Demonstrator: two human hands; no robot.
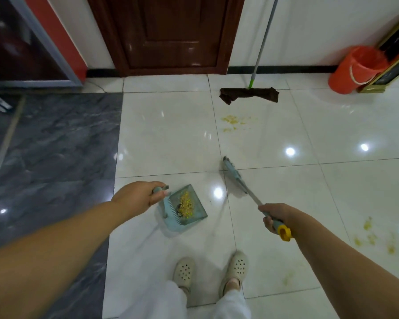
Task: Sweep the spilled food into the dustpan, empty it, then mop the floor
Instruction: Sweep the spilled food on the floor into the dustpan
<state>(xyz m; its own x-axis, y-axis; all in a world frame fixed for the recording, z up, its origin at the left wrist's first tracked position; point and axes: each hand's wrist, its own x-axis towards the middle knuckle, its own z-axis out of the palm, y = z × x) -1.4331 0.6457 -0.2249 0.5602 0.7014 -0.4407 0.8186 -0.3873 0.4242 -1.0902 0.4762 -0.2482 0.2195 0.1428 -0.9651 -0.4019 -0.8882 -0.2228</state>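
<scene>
White floor tiles point(166, 139) carry yellow residue point(234, 119). Left hand point(136, 199) grips loaded dustpan point(184, 209); right hand point(278, 217) grips broom point(235, 176). Risk: tilting the dustpan respills food before the red bin point(355, 70)

White tiled floor point(171, 134) bears yellow food smears point(234, 120), a mop point(249, 94), an orange bucket point(355, 70).

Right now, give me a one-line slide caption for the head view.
Left hand holds the loaded dustpan, right hand the broom; mop waits.
</scene>
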